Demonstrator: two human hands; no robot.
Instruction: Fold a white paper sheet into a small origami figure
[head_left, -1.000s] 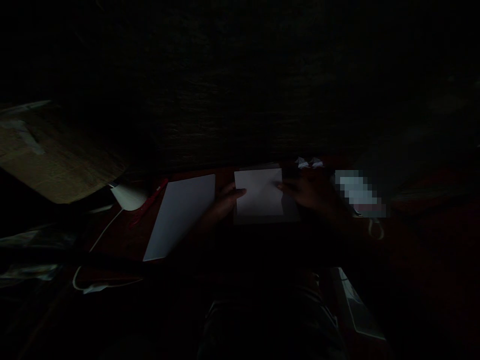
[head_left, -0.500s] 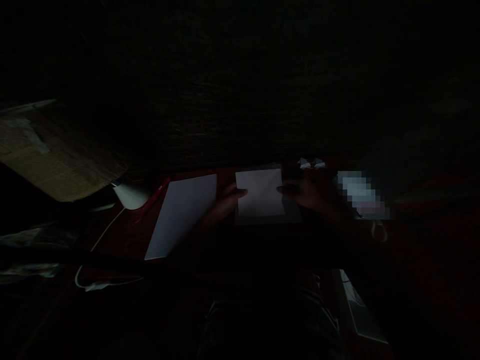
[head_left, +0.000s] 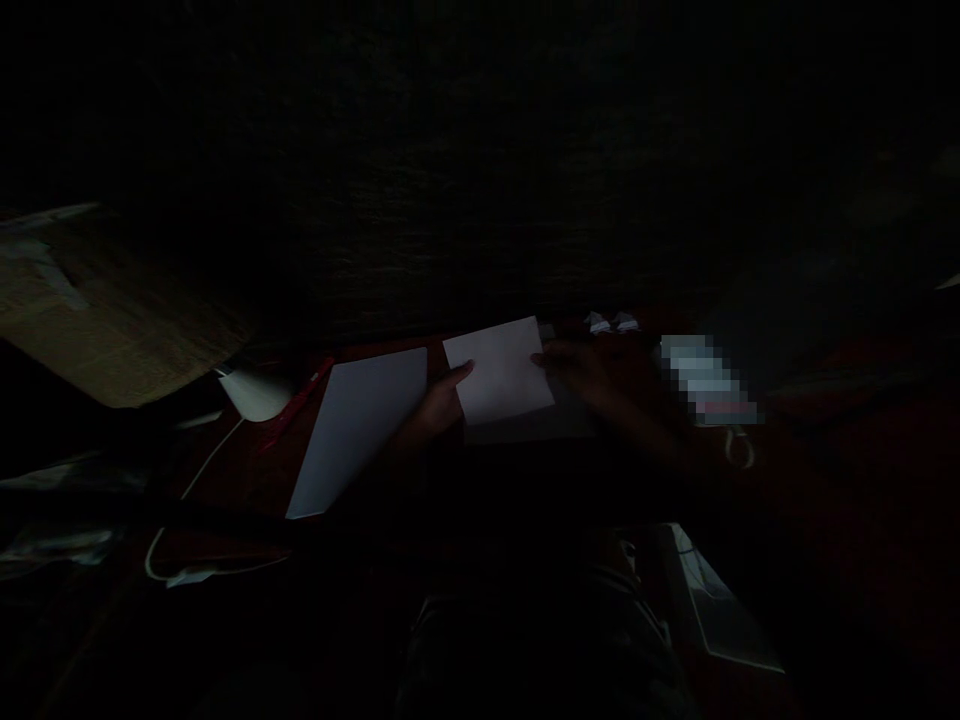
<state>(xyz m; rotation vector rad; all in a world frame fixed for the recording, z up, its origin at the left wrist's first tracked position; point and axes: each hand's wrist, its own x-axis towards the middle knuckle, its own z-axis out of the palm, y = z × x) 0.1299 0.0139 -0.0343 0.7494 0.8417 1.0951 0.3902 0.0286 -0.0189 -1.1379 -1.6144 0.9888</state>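
A squarish white sheet of paper is held tilted between my two hands in the dim head view. My left hand pinches its left edge, thumb on top. At its right edge, the thumb and fingers of my right hand close on the paper. Beneath it lies another pale sheet, mostly covered and in shadow. A larger white sheet rests on the table to the left, its lower right part hidden behind my left forearm.
Two small folded white paper pieces sit at the table's back. On the right lies a blurred-out device with a cord loop. Leftward are a red slim object, a white cone-shaped object with a cable, and a cardboard box.
The held paper has turned counterclockwise and shifted a little left, with both hands moving along. The whole scene has slid slightly left in view.
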